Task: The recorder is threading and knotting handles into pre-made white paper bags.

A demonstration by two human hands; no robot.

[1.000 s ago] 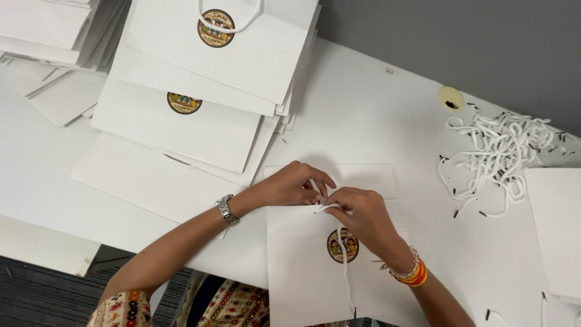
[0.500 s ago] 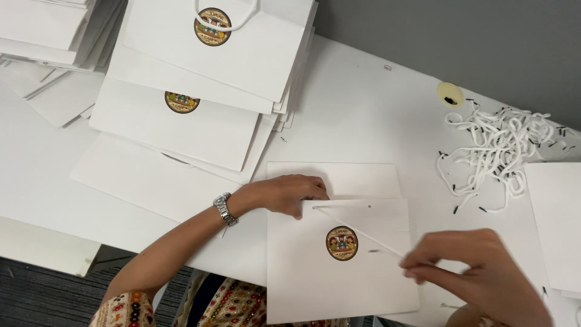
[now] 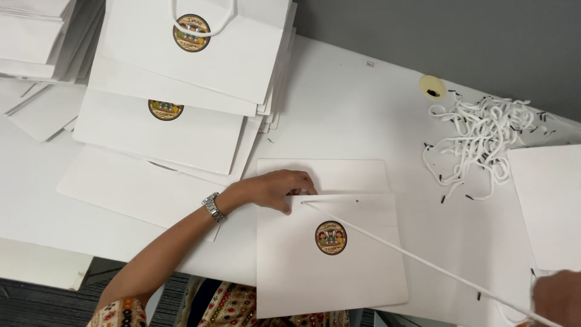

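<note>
1. My right hand (image 3: pixel 558 298) is cut off at the lower right corner; it pulls the white cord (image 3: pixel 417 260) taut, though I cannot tell how its fingers close.
2. My left hand (image 3: pixel 275 189) curls its fingers over the top edge of the white paper bag (image 3: pixel 330 272), beside the cord's hole.
3. The bag lies flat on the table (image 3: pixel 357 121), round brown sticker (image 3: pixel 331 237) at its centre; stacked bags (image 3: pixel 181 91) upper left carry matching stickers; loose cords (image 3: pixel 484 136) heap upper right.

2 hands (image 3: pixel 275 189) (image 3: pixel 558 297) work over 1 flat white paper bag (image 3: pixel 330 254) threaded with 1 taut white cord (image 3: pixel 417 257); 2 round stickers (image 3: pixel 191 33) (image 3: pixel 165 109) show on the far-left stack, 1 tape roll (image 3: pixel 433 87) lies far right, and 1 wristwatch (image 3: pixel 213 208) is worn.
</note>
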